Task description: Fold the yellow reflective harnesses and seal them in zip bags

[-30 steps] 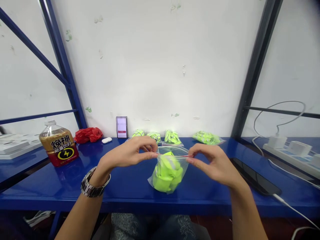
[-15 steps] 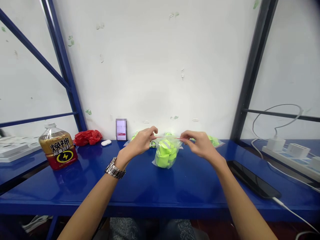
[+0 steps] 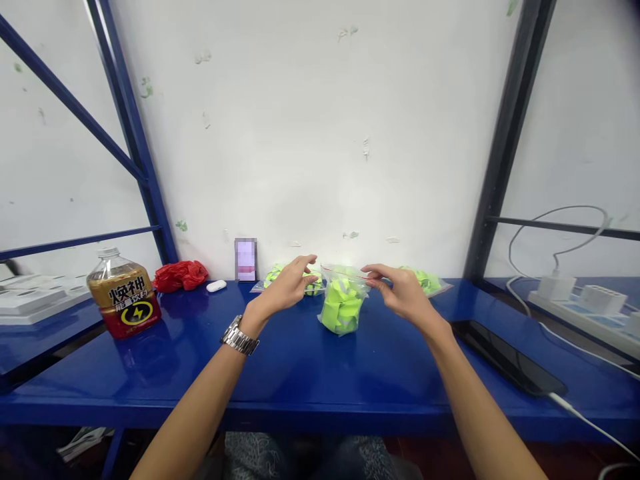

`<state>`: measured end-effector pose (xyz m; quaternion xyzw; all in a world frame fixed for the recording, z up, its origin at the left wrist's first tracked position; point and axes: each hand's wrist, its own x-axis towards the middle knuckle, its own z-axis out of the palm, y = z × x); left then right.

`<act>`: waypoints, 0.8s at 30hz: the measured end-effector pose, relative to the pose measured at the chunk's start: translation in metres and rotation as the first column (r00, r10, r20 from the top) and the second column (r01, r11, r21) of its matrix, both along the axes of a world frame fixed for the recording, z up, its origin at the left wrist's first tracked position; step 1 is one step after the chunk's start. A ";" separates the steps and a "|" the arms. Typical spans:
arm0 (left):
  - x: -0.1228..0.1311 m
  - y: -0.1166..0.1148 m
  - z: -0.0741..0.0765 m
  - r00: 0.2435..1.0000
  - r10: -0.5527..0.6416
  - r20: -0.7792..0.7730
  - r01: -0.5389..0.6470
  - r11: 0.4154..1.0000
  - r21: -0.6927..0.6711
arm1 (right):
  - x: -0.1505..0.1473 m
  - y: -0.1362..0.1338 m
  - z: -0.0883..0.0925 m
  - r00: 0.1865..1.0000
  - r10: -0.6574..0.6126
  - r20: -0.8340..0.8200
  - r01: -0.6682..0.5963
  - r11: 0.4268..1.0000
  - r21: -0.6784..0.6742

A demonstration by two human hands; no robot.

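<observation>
A clear zip-lock bag (image 3: 343,308) with a red seal line holds a folded fluorescent yellow-green item with grey reflective strips. It stands upright above the blue table (image 3: 300,373); whether its base touches the top I cannot tell. My right hand (image 3: 400,288) pinches the right end of the bag's seal between thumb and fingers. To the left of the bag is my left hand (image 3: 285,287), wearing a metal watch (image 3: 240,335); its thumb and fingers are apart, with nothing between them. Behind lie more bagged yellow-green items, one partly hidden by my left hand (image 3: 277,272), another beyond my right (image 3: 425,280).
At left stand a drink bottle (image 3: 125,293), a crumpled red plastic bag (image 3: 180,275) and a small white case (image 3: 217,286). A phone (image 3: 246,259) leans on the wall. A charging black phone (image 3: 507,357) and a power strip (image 3: 590,317) are at right.
My left hand has let go of the bag's left seal end and opened. The bag has shifted slightly right in view, its seal now slanting, still pinched by my right hand.
</observation>
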<state>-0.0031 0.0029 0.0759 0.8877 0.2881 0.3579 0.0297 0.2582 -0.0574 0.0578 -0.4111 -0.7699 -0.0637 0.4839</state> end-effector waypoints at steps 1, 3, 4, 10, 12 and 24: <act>0.001 0.003 -0.001 1.000 -0.013 0.003 0.013 1.000 -0.022 | 0.000 0.000 0.000 1.000 0.008 -0.005 -0.008 1.000 0.004; 0.002 0.005 -0.003 0.999 -0.031 0.026 0.032 0.998 -0.053 | 0.000 0.000 -0.001 0.999 0.039 -0.026 -0.039 0.999 0.008; 0.003 0.005 -0.003 0.998 -0.034 0.047 0.036 0.997 -0.062 | 0.000 0.000 -0.002 0.997 0.061 -0.044 -0.061 0.998 0.008; 0.007 0.006 -0.003 0.992 -0.044 0.115 0.063 0.984 -0.168 | 0.003 0.008 -0.002 0.980 0.137 -0.142 -0.143 0.989 -0.031; 0.006 0.007 -0.003 0.992 -0.040 0.117 0.061 0.982 -0.180 | 0.004 0.010 0.000 0.986 0.112 -0.124 -0.117 0.993 -0.034; -0.008 -0.073 -0.011 0.841 0.223 0.493 -0.322 0.939 0.125 | -0.007 -0.035 -0.003 0.988 -0.151 0.014 0.149 0.984 0.100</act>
